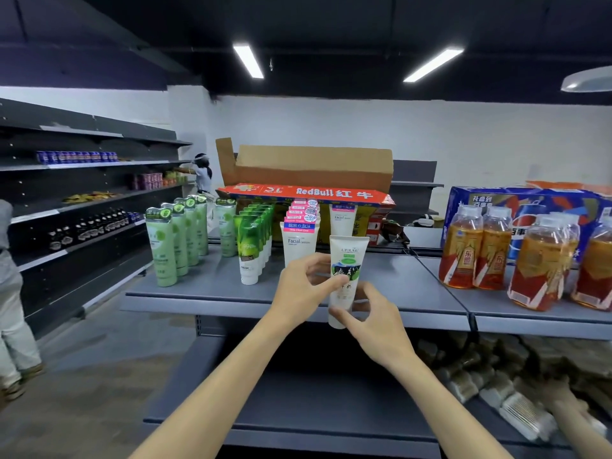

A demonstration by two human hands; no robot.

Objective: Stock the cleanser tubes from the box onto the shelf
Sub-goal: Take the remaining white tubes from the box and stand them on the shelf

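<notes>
- A person is holding a white cleanser tube upright, cap down, at centre frame, just above the front edge of the grey shelf.
- The left hand is pinching the tube's middle, thumb lying across its green label, the other fingers curling behind.
- The right hand is gripping the tube's lower end, thumb and fingers closing round the cap.
- Just behind the tube, white facial-wash tubes are standing in a row; to the left, dark green tubes and pale green tubes are lining up in rows of their own.
- An open cardboard box is sitting at the back of the shelf, above centre frame, behind a red RedBull carton.
- Bottled tea packs are standing at right frame, in front of a blue Pepsi case.
</notes>
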